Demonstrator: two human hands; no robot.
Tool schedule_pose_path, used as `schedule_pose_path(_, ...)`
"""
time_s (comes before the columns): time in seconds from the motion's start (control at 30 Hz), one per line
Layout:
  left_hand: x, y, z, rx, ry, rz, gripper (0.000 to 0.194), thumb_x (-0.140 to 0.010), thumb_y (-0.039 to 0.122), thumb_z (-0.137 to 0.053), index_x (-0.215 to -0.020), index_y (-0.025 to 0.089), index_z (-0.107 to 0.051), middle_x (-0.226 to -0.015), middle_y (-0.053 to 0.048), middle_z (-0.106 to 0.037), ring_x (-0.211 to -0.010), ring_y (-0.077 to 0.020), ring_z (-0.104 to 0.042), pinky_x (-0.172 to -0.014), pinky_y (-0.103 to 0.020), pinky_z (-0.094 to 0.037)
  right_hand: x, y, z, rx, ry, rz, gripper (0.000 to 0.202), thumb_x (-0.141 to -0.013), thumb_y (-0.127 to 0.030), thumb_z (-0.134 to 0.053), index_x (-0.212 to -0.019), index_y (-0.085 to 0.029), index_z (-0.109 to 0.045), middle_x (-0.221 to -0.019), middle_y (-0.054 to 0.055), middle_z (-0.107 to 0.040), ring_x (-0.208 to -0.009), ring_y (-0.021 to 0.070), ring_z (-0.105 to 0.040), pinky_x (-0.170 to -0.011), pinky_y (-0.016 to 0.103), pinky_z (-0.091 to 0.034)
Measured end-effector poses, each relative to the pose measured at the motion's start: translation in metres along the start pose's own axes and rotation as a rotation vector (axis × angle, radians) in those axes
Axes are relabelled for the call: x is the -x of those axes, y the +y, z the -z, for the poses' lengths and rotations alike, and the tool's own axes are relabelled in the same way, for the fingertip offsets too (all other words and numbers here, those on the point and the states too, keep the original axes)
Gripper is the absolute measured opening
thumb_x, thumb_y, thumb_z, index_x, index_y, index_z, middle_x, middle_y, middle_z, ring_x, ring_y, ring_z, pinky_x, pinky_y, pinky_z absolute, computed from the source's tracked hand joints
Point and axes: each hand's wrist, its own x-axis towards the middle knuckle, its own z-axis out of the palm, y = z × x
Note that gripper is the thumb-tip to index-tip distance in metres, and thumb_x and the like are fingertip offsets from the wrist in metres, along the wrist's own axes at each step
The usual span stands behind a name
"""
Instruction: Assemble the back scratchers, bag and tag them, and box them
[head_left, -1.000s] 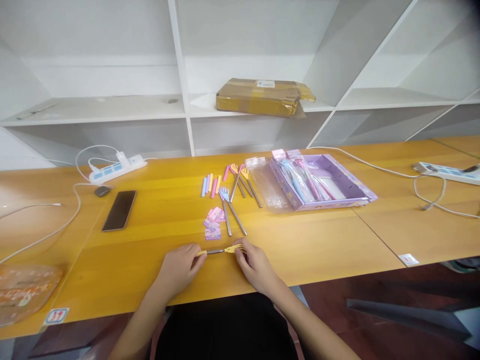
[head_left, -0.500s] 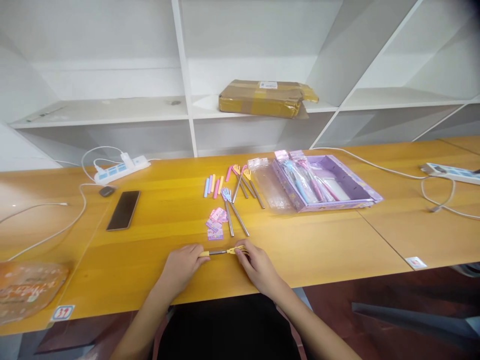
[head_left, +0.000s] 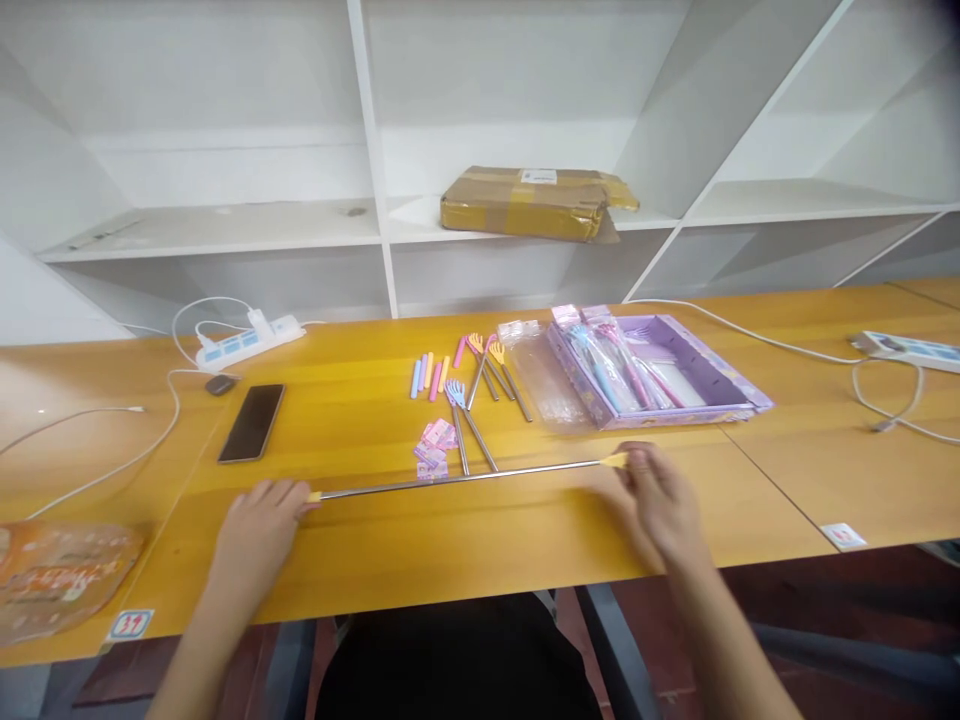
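A telescopic back scratcher is stretched to a long thin metal rod between my two hands, just above the table. My left hand is closed round its yellow handle at the left end. At the other end my right hand, slightly blurred, grips the yellow claw head, which is mostly hidden by the fingers. Beyond the rod lie back scratchers with blue heads and yellow-orange heads on metal shafts. Loose coloured handle sleeves lie beside them, and small pink printed cards sit close behind the rod.
A purple tray holds bagged scratchers, with clear plastic bags beside it. A phone, power strips with white cables, and an orange plastic package lie on the table. A cardboard box rests on the shelf.
My hands have moved far apart, left hand leftward and right hand rightward. The back scratcher between them has gone from short to fully drawn out.
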Motion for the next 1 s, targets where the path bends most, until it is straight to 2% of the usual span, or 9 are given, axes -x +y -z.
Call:
schedule_pose_path(0.03,0.005,-0.014,0.001,-0.026,0.015,0.020,0.035,-0.109,0.036,-0.041,-0.089,0.024,-0.067,-0.086,-0.008,-0.071,-0.086,-0.0299,-0.058,-0.073,-0.039,-0.036,-0.010,0.013,0.018,0.019,0.100,-0.006,0.062,-0.094,-0.083,-0.050,-0.101,-0.023,-0.063,-0.068,-0.002,-0.050,-0.063,0.0179,-0.053,-0.062,0.032,-0.049)
schedule_pose_path(0.07,0.009,-0.025,0.000,-0.025,-0.002,0.009,0.036,-0.109,0.036,-0.042,-0.086,0.024,-0.067,-0.086,-0.008,-0.071,-0.088,-0.0300,-0.059,-0.074,-0.039,-0.037,-0.017,0.024,0.032,0.039,0.125,0.009,0.063,-0.092,-0.085,-0.052,-0.098,-0.023,-0.063,-0.069,-0.001,-0.050,-0.063,0.0179,-0.052,-0.062,0.032,-0.049)
schedule_pose_path(0.17,0.018,-0.036,-0.012,0.052,-0.067,-0.045,0.037,-0.108,0.039,-0.042,-0.088,0.024,-0.069,-0.088,-0.008,-0.072,-0.090,-0.0298,-0.060,-0.077,-0.040,-0.042,-0.020,0.044,0.051,0.053,0.120,-0.018,0.066,-0.089,-0.088,-0.053,-0.096,-0.023,-0.063,-0.070,-0.001,-0.052,-0.062,0.0172,-0.052,-0.060,0.033,-0.048)
schedule_pose_path(0.3,0.019,-0.028,-0.033,0.181,-0.035,-0.021,0.039,-0.109,0.045,-0.042,-0.096,0.024,-0.072,-0.094,-0.008,-0.074,-0.089,-0.0287,-0.061,-0.085,-0.043,-0.047,-0.006,0.046,0.040,0.104,0.017,-0.040,0.067,-0.094,-0.085,-0.048,-0.101,-0.021,-0.066,-0.063,-0.003,-0.049,-0.056,0.0170,-0.049,-0.055,0.031,-0.041)
schedule_pose_path(0.37,0.017,-0.026,-0.038,0.253,-0.001,0.012,0.040,-0.109,0.050,-0.043,-0.099,0.024,-0.073,-0.100,-0.009,-0.076,-0.092,-0.0286,-0.062,-0.088,-0.043,-0.049,-0.002,0.045,0.034,0.142,0.019,-0.027,0.066,-0.097,-0.081,-0.045,-0.106,-0.019,-0.067,-0.064,-0.002,-0.052,-0.058,0.0178,-0.052,-0.058,0.032,-0.042)
schedule_pose_path(0.47,0.014,-0.028,-0.039,0.324,0.015,0.066,0.045,-0.107,0.058,-0.045,-0.102,0.023,-0.073,-0.104,-0.009,-0.076,-0.096,-0.0291,-0.063,-0.089,-0.043,-0.051,-0.003,0.046,0.032,0.257,0.048,-0.006,0.064,-0.100,-0.077,-0.042,-0.111,-0.019,-0.068,-0.070,0.001,-0.059,-0.063,0.0201,-0.059,-0.063,0.033,-0.046)
schedule_pose_path(0.63,0.013,-0.028,-0.037,0.345,0.034,0.102,0.049,-0.107,0.062,-0.044,-0.100,0.022,-0.072,-0.104,-0.009,-0.077,-0.096,-0.0293,-0.064,-0.088,-0.043,-0.052,-0.005,0.048,0.034,0.405,0.011,0.019,0.056,-0.105,-0.067,-0.036,-0.114,-0.021,-0.066,-0.077,0.004,-0.066,-0.070,0.0233,-0.065,-0.069,0.034,-0.048)
schedule_pose_path(0.83,0.015,-0.028,-0.041,0.337,0.042,0.129,0.048,-0.107,0.063,-0.044,-0.098,0.022,-0.069,-0.101,-0.010,-0.074,-0.096,-0.0301,-0.061,-0.089,-0.043,-0.050,-0.004,0.047,0.032,0.419,-0.005,0.017,0.054,-0.106,-0.066,-0.035,-0.114,-0.022,-0.065,-0.076,0.004,-0.067,-0.071,0.0241,-0.067,-0.070,0.035,-0.048)
schedule_pose_path(1.0,0.019,-0.028,-0.044,0.213,0.067,0.180,0.050,-0.108,0.059,-0.040,-0.103,0.020,-0.072,-0.107,-0.012,-0.073,-0.102,-0.0318,-0.061,-0.086,-0.043,-0.046,-0.003,0.052,0.034,0.373,0.069,-0.019,0.055,-0.103,-0.068,-0.040,-0.117,-0.020,-0.063,-0.071,0.003,-0.067,-0.071,0.0254,-0.068,-0.070,0.035,-0.049)
